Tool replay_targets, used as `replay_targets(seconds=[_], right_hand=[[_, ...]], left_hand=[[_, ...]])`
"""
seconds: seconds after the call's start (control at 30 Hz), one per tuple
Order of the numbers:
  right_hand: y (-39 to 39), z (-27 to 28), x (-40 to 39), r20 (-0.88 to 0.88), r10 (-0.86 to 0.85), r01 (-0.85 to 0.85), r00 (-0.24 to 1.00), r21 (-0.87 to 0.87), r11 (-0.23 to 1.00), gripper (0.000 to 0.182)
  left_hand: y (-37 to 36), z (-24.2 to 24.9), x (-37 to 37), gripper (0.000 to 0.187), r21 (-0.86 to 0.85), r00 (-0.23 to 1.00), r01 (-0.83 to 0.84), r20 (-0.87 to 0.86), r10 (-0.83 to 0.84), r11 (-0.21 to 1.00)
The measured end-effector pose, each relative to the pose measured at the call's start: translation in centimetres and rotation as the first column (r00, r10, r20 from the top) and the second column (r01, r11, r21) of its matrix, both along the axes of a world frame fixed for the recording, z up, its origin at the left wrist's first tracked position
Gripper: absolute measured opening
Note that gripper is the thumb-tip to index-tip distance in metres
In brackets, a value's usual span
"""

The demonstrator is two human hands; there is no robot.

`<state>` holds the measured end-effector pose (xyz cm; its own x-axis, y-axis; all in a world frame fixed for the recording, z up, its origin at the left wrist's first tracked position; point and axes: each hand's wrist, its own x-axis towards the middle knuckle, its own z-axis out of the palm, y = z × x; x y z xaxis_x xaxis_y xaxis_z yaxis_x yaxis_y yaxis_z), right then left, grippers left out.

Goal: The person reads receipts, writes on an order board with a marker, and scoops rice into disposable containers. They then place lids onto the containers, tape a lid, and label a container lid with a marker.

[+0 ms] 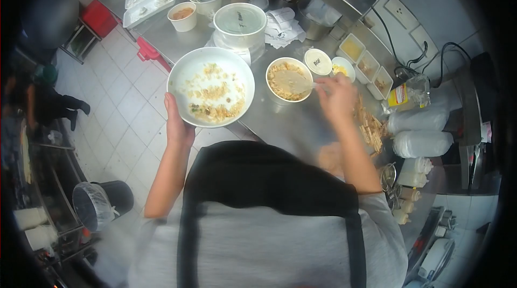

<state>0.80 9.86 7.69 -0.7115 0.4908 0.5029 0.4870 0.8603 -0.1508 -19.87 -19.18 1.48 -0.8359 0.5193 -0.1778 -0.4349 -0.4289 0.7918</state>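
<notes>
My left hand [179,126] grips the lower left rim of a white bowl [215,75], tilted toward me, with bits of fried rice [212,93] stuck inside. To its right stands a round white tub [286,98] filled with rice. Over that rice lies a pale, flat-bladed spoon or spatula [295,82], its handle end pinched by the fingers of my right hand [338,97]; its exact kind is hard to make out. Beyond my right hand are a round lid with writing [318,62] and a small dish with yellow food [342,68].
A large lidded tub [239,19], a cup of orange food [183,17] and an open foam box [150,4] stand along the steel counter. Right are small food trays [368,64], pale strips [370,129] and squeeze bottles [416,172]. A lined bin [94,204] is on the floor.
</notes>
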Motion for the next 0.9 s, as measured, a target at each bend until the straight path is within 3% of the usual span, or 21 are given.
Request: replay_targets(seconds=[0.13, 0.23, 0.33, 0.43, 0.53, 0.63, 0.7, 0.8, 0.9], right_hand=[[1.8, 1.7, -0.3, -0.135, -0.002, 0.012, 0.991, 0.074, 0.997, 0.015], [3.1, -0.4, -1.5, -0.013, -0.01, 0.012, 1.0, 0.157, 0.988, 0.015], [3.0, 0.1, -1.3, -0.064, -0.015, 0.024, 0.998, 0.142, 0.99, 0.014], [1.7, 1.5, -0.9, -0.084, 0.096, -0.077, 0.992, 0.205, 0.976, 0.015], [1.9, 3.3, -0.5, -0.202, 0.096, -0.047, 0.975, 0.235, 0.971, 0.016], [-0.3, 8.0, -1.5, -0.339, 0.228, -0.142, 0.913, 0.26, 0.955, 0.018], [-0.1, 8.1, -3.7, -0.327, 0.385, -0.273, 0.863, 0.34, 0.9, 0.019], [0.7, 6.1, -5.4, -0.147, 0.34, -0.275, 0.929, 0.341, 0.899, 0.022], [0.4, 4.6, -2.3, 0.003, 0.322, -0.318, 0.947, 0.164, 0.934, 0.025]], left_hand=[[0.2, 1.2, 0.6, 0.064, -0.024, 0.998, -0.051, 0.038, 0.052, 0.998], [0.4, 0.9, 0.8, 0.064, -0.014, 0.998, -0.051, 0.042, 0.051, 0.999], [0.9, 0.8, 0.5, 0.062, -0.027, 0.996, -0.079, -0.05, 0.077, 0.997], [1.5, 0.8, 0.5, 0.06, -0.039, 0.984, -0.073, -0.165, 0.065, 0.997], [3.0, 2.2, 0.0, 0.058, 0.009, 0.965, -0.032, -0.259, 0.033, 0.999], [5.9, 4.4, 0.7, 0.056, 0.022, 0.962, 0.003, -0.273, 0.003, 1.0], [7.9, 4.7, 1.0, 0.054, 0.045, 0.953, 0.046, -0.302, -0.03, 0.998], [10.6, 4.5, 0.8, 0.053, 0.041, 0.911, 0.08, -0.409, -0.057, 0.996], [12.9, 4.4, 0.6, 0.053, 0.02, 0.873, 0.069, -0.485, -0.051, 0.997]])
